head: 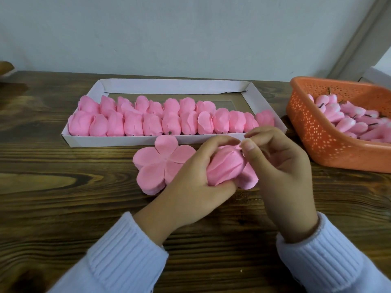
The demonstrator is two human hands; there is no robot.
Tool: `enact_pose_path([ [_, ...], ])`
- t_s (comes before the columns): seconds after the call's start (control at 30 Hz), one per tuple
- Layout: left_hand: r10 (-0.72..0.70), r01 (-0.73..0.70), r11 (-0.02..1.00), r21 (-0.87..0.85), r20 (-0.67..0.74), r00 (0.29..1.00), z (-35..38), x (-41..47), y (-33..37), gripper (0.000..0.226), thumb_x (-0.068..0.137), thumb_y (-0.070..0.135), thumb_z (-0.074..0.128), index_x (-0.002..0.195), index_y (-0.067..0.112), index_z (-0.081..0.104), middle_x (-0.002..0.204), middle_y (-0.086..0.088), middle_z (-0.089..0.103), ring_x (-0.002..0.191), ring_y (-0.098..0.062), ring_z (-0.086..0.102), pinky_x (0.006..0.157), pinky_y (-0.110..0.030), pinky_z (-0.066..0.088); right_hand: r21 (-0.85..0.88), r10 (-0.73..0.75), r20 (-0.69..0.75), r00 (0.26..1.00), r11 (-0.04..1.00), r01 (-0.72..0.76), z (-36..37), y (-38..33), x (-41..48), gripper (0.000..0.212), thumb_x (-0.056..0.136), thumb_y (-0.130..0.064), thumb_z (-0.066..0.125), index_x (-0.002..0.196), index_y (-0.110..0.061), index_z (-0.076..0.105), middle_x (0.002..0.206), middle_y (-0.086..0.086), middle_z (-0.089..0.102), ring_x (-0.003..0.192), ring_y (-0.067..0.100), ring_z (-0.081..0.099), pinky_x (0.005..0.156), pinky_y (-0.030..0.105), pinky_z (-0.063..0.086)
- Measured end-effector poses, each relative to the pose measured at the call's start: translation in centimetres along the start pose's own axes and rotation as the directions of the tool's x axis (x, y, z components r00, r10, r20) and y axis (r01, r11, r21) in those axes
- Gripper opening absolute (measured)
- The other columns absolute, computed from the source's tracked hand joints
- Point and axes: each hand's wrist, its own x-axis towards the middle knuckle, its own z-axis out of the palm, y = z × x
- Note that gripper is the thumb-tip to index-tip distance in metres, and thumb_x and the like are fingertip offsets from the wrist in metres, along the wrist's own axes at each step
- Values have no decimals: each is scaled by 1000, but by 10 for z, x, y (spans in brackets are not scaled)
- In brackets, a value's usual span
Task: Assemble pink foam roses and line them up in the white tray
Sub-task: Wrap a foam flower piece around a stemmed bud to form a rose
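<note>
Left hand (190,182) grips rose (224,168); right hand (283,170) seemingly pinches it.

Pink foam roses (135,121) filling white tray (135,140)

Left hand (196,176) grips a rose (225,168) at centre, thumb below it and fingers curled over the top. Right hand (281,166) pinches a petal edge at the rose's 1 o'clock tip. A flat petal stack (160,166) lies on the table (63,187) at the rose's 9 o'clock, partly under the left hand. The tray (135,141) sits at 11 o'clock with two rows of roses (148,119); the far row stops short of the right end. A basket (317,140) at 2 o'clock holds buds (349,121)
</note>
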Motion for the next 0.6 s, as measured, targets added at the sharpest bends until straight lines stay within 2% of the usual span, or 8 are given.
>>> enact_pose_path([
  [0.1,-17,18,1000,-6,28,999,-1,0,0,52,82,8,73,120,37,52,113,21,59,103,1,59,84,-23,53,34,19,73,997,999,-22,-1,-2,1,6,85,-14,62,81,-18,63,84,-12,64,77,3,59,66,15,48],
  [0.13,-24,24,1000,-10,33,999,-1,0,0,50,82,12,74,119,37,52,112,21,60,102,0,60,84,-24,53,24,7,107,994,1000,-9,-1,-3,1,2,85,-17,62,86,-18,63,86,-11,64,76,5,58,65,19,48],
  [0.2,-39,40,999,-23,37,999,-2,0,-1,51,79,25,76,120,40,50,111,22,60,101,0,61,83,-23,54,-34,-22,169,985,999,28,-4,-3,1,14,85,-26,60,96,-18,62,94,-5,64,74,15,55,63,28,47],
  [0.27,-54,56,998,-34,56,997,-2,-1,-1,60,75,35,75,126,43,45,113,21,61,102,2,62,86,-23,54,-85,-24,264,964,995,48,-8,-3,3,21,85,-30,57,102,-20,63,96,0,64,69,19,53,60,32,45],
  [0.37,-64,68,997,-32,94,993,-3,-1,-4,78,75,31,77,140,37,33,122,16,60,112,1,59,95,-26,51,-129,13,412,911,991,45,-12,-3,6,20,87,-27,61,106,-21,65,95,-7,68,74,13,61,66,25,47],
  [0.47,-58,58,998,1,82,995,-7,-1,-5,85,72,38,79,141,39,30,120,22,58,115,6,55,96,-23,49,-43,71,505,860,997,-56,-14,-4,9,14,89,-22,61,102,-17,67,94,-5,72,79,17,67,67,24,50],
  [0.53,-45,44,999,19,63,997,-11,-1,-3,81,70,47,79,138,40,35,116,26,59,111,8,55,90,-21,51,59,87,547,832,988,-142,-17,-5,11,19,88,-22,60,103,-13,66,95,-5,71,82,10,67,67,18,50],
  [0.6,-28,27,999,20,47,999,-13,-1,0,76,68,51,79,133,41,39,114,27,59,104,6,59,84,-18,52,107,89,574,814,978,-182,-19,-4,12,22,86,-17,66,107,-10,63,99,-3,70,88,9,66,72,19,52],
])
